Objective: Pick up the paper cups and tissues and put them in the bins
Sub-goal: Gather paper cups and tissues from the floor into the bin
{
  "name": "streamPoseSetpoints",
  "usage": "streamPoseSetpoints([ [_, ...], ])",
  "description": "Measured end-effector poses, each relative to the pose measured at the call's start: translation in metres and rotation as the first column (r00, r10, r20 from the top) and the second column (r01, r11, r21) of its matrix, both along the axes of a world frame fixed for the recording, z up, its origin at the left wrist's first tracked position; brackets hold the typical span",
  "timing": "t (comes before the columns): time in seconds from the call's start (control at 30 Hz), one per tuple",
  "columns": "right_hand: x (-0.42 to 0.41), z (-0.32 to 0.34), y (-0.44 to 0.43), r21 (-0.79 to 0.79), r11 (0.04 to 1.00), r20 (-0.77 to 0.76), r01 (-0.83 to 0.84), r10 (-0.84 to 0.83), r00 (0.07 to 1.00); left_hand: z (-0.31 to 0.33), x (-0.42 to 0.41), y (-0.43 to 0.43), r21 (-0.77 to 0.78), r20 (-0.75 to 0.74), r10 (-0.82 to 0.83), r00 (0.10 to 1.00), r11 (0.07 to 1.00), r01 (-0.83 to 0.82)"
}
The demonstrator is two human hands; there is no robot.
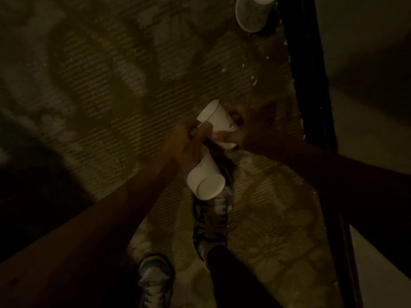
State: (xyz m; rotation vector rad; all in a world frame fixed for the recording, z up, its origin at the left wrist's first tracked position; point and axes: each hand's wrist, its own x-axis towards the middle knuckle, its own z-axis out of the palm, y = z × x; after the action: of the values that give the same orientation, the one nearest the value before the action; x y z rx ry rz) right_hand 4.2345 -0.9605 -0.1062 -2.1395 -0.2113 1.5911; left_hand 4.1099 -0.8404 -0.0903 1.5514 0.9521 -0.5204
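The scene is very dark. My left hand (pixel 189 143) grips a white paper cup (pixel 205 178) whose open mouth points down toward me. My right hand (pixel 244 132) holds a second white paper cup (pixel 219 120), tilted, with its rim up-left and its base by my fingers. The two cups meet between my hands, and the left fingers also touch the rim of the upper cup. No tissue or bin shows clearly.
I stand on ribbed, stained ground (pixel 111 96); my two shoes (pixel 211 221) are below the hands. A pale round object (pixel 251 14) sits at the top edge. A dark upright bar (pixel 311 85) runs down the right side, with small white bits along it.
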Motion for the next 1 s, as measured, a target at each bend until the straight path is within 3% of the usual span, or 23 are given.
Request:
streamPoseSetpoints([
  [0.07, 0.003, 0.017, 0.007, 0.018, 0.997, -0.096, 0.069, -0.067, 0.993, 0.017, 0.005, 0.009, 0.029, 0.024, 0.013, 1.000, 0.999, -0.013],
  [0.13, 0.012, 0.040, 0.021, 0.075, 0.989, -0.078, 0.126, -0.120, 0.990, 0.039, 0.014, 0.021, 0.084, 0.041, 0.029, 0.999, 0.996, -0.033],
  [0.23, 0.044, 0.072, 0.046, 0.184, 0.975, 0.238, 0.125, -0.168, 0.957, 0.069, 0.029, 0.051, 0.157, 0.062, 0.101, 0.993, 0.982, -0.110],
  [0.3, 0.075, 0.084, 0.064, 0.117, 0.990, 0.464, 0.084, -0.129, 0.876, 0.084, 0.039, 0.076, 0.134, 0.072, 0.163, 0.984, 0.976, -0.171],
  [0.4, 0.109, 0.083, 0.085, 0.059, 0.996, 0.571, 0.072, -0.092, 0.816, 0.098, 0.048, 0.109, 0.154, 0.103, 0.172, 0.980, 0.970, -0.187],
  [0.63, 0.140, 0.061, 0.119, -0.066, 0.997, 0.562, -0.043, 0.072, 0.824, 0.083, 0.057, 0.155, 0.125, 0.073, 0.086, 0.994, 0.988, -0.095],
  [0.77, 0.137, 0.046, 0.126, -0.134, 0.991, 0.496, -0.023, 0.087, 0.864, 0.065, 0.059, 0.173, 0.105, 0.056, -0.005, 0.998, 0.995, -0.001],
  [0.93, 0.122, 0.037, 0.131, -0.253, 0.956, 0.591, 0.146, 0.033, 0.806, 0.059, 0.062, 0.191, 0.073, 0.024, -0.118, 0.993, 0.991, 0.116],
  [1.0, 0.116, 0.038, 0.124, -0.251, 0.956, 0.559, 0.151, 0.016, 0.829, 0.065, 0.062, 0.194, 0.071, 0.023, -0.184, 0.983, 0.981, 0.182],
])
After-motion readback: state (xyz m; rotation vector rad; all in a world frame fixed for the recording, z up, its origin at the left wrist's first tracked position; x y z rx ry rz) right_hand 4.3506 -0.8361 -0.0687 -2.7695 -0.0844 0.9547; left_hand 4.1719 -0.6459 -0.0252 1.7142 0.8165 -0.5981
